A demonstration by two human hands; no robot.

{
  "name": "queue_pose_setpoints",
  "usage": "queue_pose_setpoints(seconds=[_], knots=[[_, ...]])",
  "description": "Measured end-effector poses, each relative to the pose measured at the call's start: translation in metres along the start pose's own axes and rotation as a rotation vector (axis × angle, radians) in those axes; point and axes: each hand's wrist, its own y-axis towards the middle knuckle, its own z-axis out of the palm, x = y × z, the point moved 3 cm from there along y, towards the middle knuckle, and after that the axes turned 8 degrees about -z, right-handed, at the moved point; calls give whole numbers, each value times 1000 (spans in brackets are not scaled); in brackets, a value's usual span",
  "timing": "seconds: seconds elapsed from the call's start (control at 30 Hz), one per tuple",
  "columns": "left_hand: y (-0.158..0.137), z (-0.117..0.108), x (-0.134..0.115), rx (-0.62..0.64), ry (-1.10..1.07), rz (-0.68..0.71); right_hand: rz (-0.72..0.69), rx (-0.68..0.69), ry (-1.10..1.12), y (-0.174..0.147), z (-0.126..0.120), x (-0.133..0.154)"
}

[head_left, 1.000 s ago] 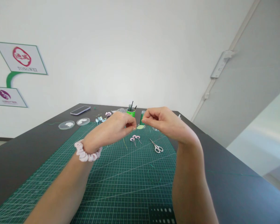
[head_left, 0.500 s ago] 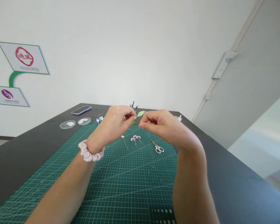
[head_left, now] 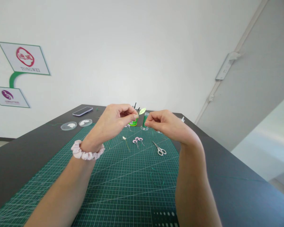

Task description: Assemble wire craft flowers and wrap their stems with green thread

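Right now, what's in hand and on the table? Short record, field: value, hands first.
left hand: pinching pale green leaf at fingertips
left wrist: pale pink scrunchie
right hand: fingertips pinched together; any fine thread there too small to tell
beyond right fingertips: green thread spool, upright
on cutting mat: white-handled scissors, three pink wire-stemmed petals
table, left side: two clear round dishes holding white pieces; smartphone
partly behind left hand: bright green container

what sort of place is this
Probably a craft workspace, perhaps in an office: a gridded green cutting mat lies on a dark table, small scissors rest on the mat, and a TONGWEI sign is on the wall.
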Motion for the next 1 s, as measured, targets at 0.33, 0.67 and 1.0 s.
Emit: queue_pose_setpoints(seconds=[0.33, 0.67, 1.0], knots=[[-5, 7, -2, 307, 50, 11, -27, -17, 118, 5, 1, -8], [-7, 12, 0, 353, 319, 154, -73, -28, 32, 1, 0, 6], [-2, 11, 8, 189, 414, 133, -76, 1, -11, -6, 4, 21]])
